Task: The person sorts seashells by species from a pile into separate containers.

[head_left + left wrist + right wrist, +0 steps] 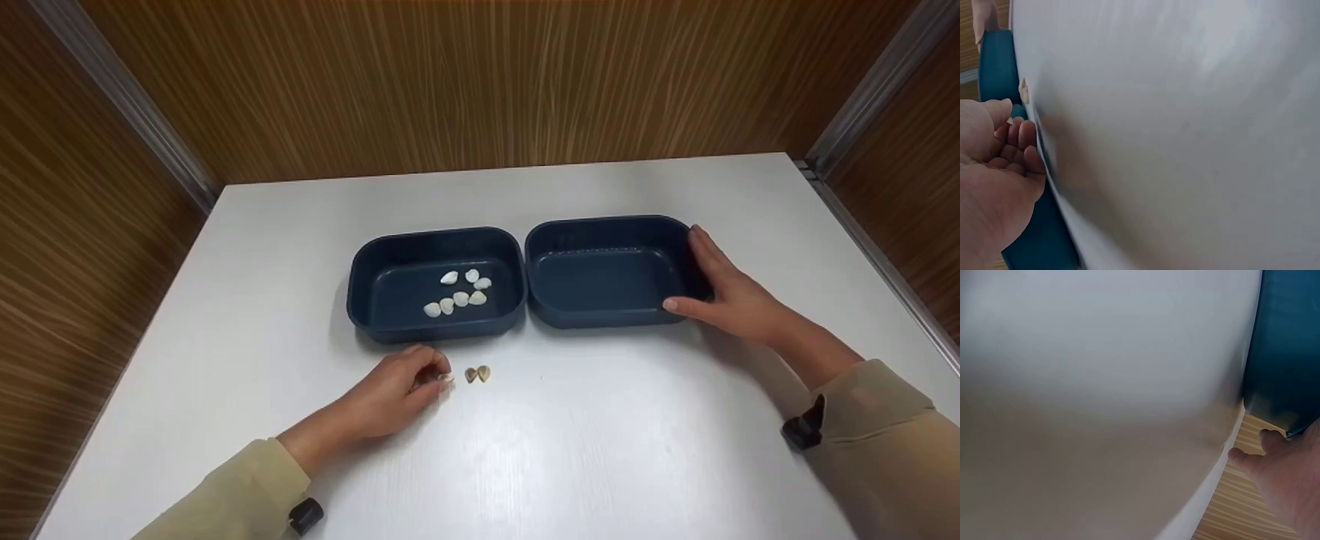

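The left hand (390,394) pinches a small pale shell (447,378) between thumb and fingertips, just above the table in front of the left bin. Two brownish shells (477,373) lie side by side to its right. Inside the dark blue left bin (427,330) are several white shells (461,299), mostly toward its right half. The right hand (739,300) rests on the right end of a second dark blue bin (600,319), thumb over the front rim and straight fingers along the far right side. No shells show in that bin.
Both bins stand end to end on a white table (600,450), toward its back. Wood-grain panels (487,90) rise behind and at both sides. A black device (306,516) sits at the left cuff, another (804,429) at the right.
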A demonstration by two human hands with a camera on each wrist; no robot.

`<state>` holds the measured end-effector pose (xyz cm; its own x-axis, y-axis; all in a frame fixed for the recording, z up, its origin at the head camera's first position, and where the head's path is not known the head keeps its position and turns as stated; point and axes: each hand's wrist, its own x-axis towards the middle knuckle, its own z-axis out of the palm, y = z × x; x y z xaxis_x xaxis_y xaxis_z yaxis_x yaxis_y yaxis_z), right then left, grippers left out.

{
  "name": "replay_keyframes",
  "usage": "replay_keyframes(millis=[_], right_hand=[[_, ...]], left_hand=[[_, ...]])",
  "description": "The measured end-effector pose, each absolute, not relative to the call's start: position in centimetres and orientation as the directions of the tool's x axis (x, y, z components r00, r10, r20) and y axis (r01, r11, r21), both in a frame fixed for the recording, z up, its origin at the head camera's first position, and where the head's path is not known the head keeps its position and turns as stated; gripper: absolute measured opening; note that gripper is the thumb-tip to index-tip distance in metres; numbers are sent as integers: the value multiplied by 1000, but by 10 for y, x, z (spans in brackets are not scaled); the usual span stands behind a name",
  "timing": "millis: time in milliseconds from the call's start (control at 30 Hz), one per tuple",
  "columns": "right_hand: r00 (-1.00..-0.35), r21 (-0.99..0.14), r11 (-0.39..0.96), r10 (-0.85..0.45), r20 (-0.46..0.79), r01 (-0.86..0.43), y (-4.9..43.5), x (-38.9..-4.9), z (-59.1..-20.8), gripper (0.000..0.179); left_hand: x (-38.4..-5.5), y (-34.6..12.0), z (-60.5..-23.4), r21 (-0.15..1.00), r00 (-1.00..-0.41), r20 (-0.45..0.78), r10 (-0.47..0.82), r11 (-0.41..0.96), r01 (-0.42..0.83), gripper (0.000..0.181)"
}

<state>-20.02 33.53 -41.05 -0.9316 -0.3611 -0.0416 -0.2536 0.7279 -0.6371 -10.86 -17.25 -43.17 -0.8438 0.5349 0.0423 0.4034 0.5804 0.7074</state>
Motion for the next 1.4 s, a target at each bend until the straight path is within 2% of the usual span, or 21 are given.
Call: replay_keyframes(millis=[167, 300, 467, 667, 867, 1200, 1400], right_hand=[[-933, -637, 729, -356, -42, -250, 334, -199, -410, 113], [-935, -636, 733, -350, -49, -241, 333, -199, -410, 114], [-938, -632, 739, -342, -55, -233, 333, -198, -410, 114], [-938, -639, 734, -343, -55, -231, 330, -197, -411, 115], [-934, -640, 729, -353, -46, -244, 326, -197, -410, 115], [-934, -643, 724, -356, -38, -250, 323, -196, -410, 113], [-931, -639, 724, -362, -33, -259, 323, -196, -410, 113]], left_hand=[[-107, -167, -415, 709, -840, 80, 537, 562, 427, 13], [-113, -156, -397, 703, -808, 165, 566, 507, 498, 13], [-130, -139, -376, 692, -757, 268, 596, 428, 581, 12], [-157, -113, -353, 639, -716, 315, 623, 419, 645, 12], [-184, -85, -344, 613, -704, 274, 655, 445, 653, 19], [-222, -47, -356, 621, -766, 135, 629, 549, 560, 25], [-231, -30, -367, 614, -773, 60, 632, 587, 527, 27]])
